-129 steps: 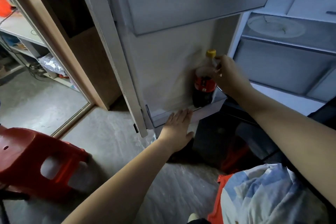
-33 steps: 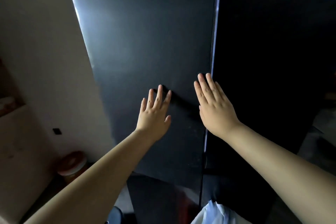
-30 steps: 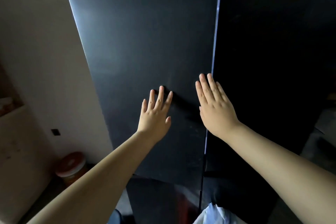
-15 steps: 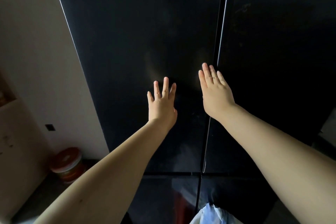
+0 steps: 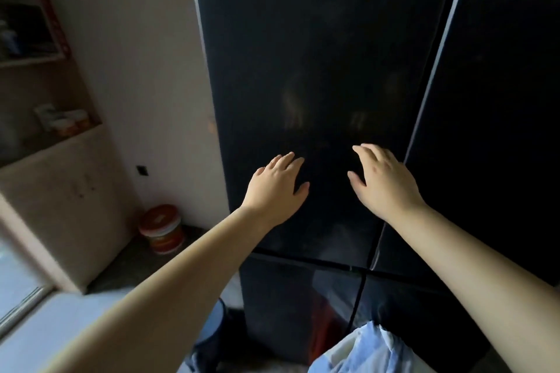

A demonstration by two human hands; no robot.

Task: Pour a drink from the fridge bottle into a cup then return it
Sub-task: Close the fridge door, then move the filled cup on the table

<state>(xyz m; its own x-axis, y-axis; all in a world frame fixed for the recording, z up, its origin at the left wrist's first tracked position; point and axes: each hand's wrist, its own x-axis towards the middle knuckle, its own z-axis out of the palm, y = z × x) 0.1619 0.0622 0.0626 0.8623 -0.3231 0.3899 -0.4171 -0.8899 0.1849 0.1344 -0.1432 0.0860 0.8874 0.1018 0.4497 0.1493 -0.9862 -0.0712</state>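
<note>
Facing the fridge, the person holds both hands up before its dark left door point(image 5: 303, 39), which is closed. The left hand point(image 5: 277, 188) and the right hand point(image 5: 383, 182) are at about the same height, apart from each other, with palms toward the door. The fingers point(image 5: 288, 160) of the left are loose and slightly bent, and those of the right are bent a little more. Neither hand holds anything. Faint reflections show on the door above them, so I judge the hands are just off the surface, though I cannot tell this surely.

The bottle is not in view, and neither is the cup. With both doors closed, the bottle is probably inside, straight ahead of the fingers behind the panel. The seam point(image 5: 436, 54) between this door and the right door point(image 5: 500, 100) runs upright and lies just to the right of the right hand, which is the nearer one to it. If the bottle is inside, the task looks nearly done.
</note>
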